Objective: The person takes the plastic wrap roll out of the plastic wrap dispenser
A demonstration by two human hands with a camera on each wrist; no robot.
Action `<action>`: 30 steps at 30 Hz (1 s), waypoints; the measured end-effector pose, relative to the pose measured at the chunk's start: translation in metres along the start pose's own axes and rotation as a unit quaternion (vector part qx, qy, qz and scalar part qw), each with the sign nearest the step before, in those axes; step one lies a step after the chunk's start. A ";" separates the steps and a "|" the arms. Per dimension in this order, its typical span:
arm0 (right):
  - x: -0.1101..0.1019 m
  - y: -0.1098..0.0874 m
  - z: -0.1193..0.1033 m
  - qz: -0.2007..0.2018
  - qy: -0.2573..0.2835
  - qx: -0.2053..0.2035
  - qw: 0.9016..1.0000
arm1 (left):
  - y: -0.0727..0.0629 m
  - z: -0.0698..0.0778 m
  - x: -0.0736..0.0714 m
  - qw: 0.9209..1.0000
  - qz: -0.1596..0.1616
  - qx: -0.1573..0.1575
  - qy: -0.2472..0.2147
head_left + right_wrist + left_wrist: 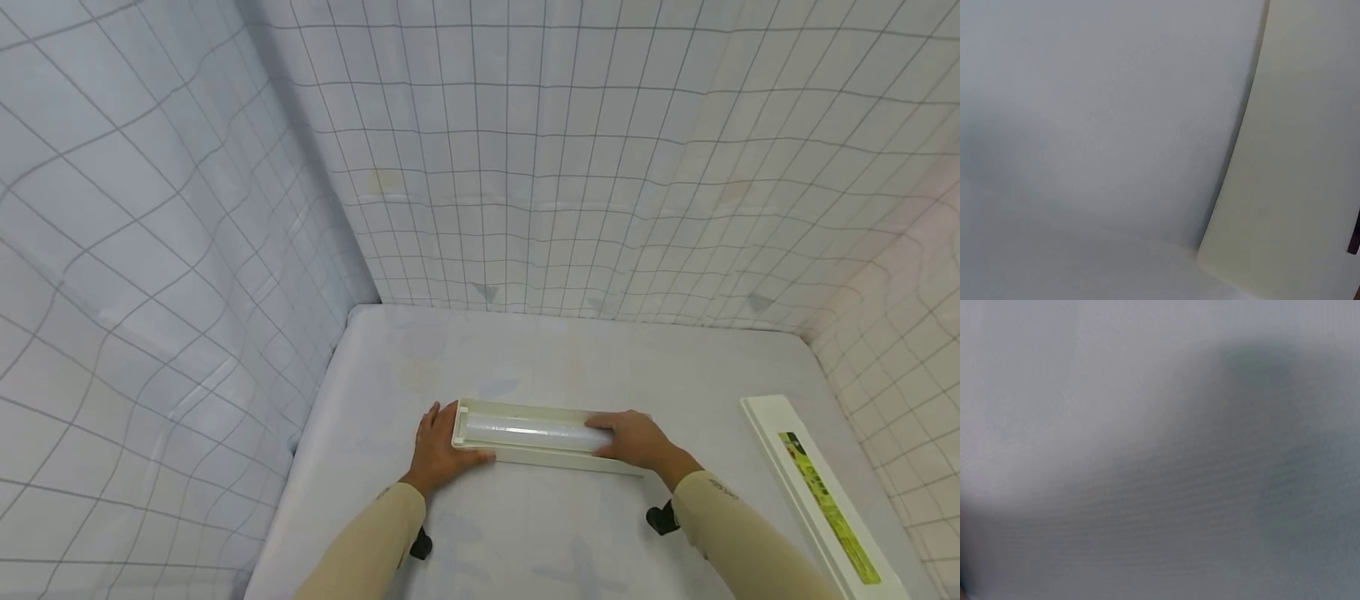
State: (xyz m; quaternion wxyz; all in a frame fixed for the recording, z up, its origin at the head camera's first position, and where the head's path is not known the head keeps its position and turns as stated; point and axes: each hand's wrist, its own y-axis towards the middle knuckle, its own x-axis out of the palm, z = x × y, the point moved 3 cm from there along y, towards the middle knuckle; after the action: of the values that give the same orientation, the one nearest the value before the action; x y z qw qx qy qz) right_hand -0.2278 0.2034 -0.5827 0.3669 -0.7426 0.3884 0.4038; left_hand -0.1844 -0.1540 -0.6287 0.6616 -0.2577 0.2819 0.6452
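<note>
Gridded cloth walls (540, 167) close in the white-covered table (540, 358) on my feed. Near its middle, the person's right hand (641, 442) reaches over the right end of the box (555, 461) and pinches the roll (525, 433) lying inside, thumb on the near side, fingers on the far side, the gap about as wide as the roll. Left hand (438, 450) is spread round the box's left end, thumb laid along the near wall, fingers fairly straight; I read that as steadying, not gripping.

I judge the roll light and firm along its length, with a glossy, slick face that could slide under a loose pinch. I'd take it near an end, thumb and fingers across its width, and lift level so it doesn't catch the rim. The box looks like thin, stiff plastic, light enough to skid, so I'd want one hand braced at its end.

Farther out, two black pieces (422, 546) (663, 518) show beside the sleeves (367, 542). Well apart to the right lies a long pale panel (806, 497), perhaps the lid, with a yellow-green label (828, 508). My left-wrist view is too blurred to help.
</note>
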 end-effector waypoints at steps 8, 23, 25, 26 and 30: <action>-0.007 0.000 0.002 -0.017 0.061 0.030 0.998 | 0.000 0.003 0.001 1.000 0.000 -0.007 -0.005; -0.017 -0.013 0.010 -0.003 0.125 0.053 0.991 | 0.003 -0.004 0.004 1.000 0.005 0.002 -0.001; -0.020 -0.016 0.009 -0.002 0.128 0.052 0.990 | 0.003 -0.006 0.004 1.000 0.008 0.003 0.000; -0.022 -0.018 0.009 -0.001 0.131 0.052 0.990 | 0.002 -0.006 0.004 1.000 0.010 0.004 -0.001; -0.030 -0.023 0.006 0.000 0.134 0.052 0.990 | 0.002 -0.007 0.005 1.000 0.017 0.008 0.002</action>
State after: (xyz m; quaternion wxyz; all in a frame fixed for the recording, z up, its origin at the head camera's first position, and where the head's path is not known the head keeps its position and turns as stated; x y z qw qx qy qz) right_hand -0.2208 0.2269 -0.5538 0.3496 -0.7698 0.4550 0.2795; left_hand -0.1870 -0.1555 -0.6368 0.6523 -0.2484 0.2928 0.6535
